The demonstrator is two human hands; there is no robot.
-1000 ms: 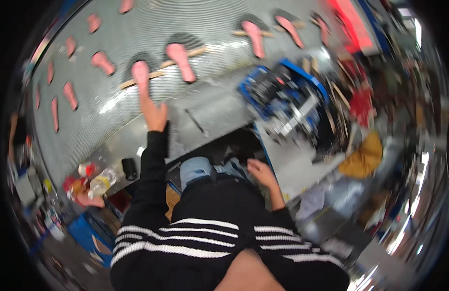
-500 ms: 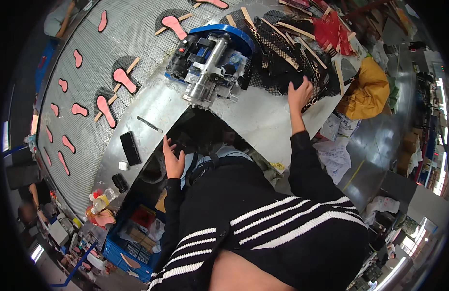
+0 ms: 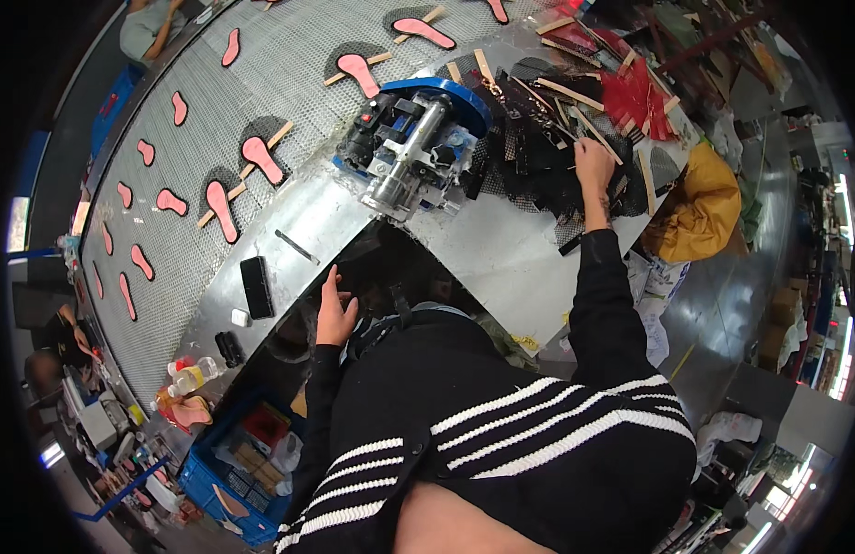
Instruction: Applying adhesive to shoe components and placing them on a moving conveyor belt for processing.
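Observation:
My right hand reaches into a heap of black mesh pieces with beige strips on the metal table. Its fingers are drawn together at the heap, and what they pinch, if anything, cannot be made out. My left hand is open over the table's near edge, index finger stretched out, holding nothing. Close to it lie a thin dark tool and a black phone. Between the hands, farther off, stands a machine with a metal roller and a blue curved guard.
Pink insole-shaped pieces with dark borders lie on a grey mesh belt at left. Red mesh and a yellow-brown cloth bundle are at right. A bottle stands by the table edge above a blue crate.
My right hand has moved farther into the black heap, and its spread fingers have drawn together. My left hand stays open near the edge. The whole view has shifted slightly.

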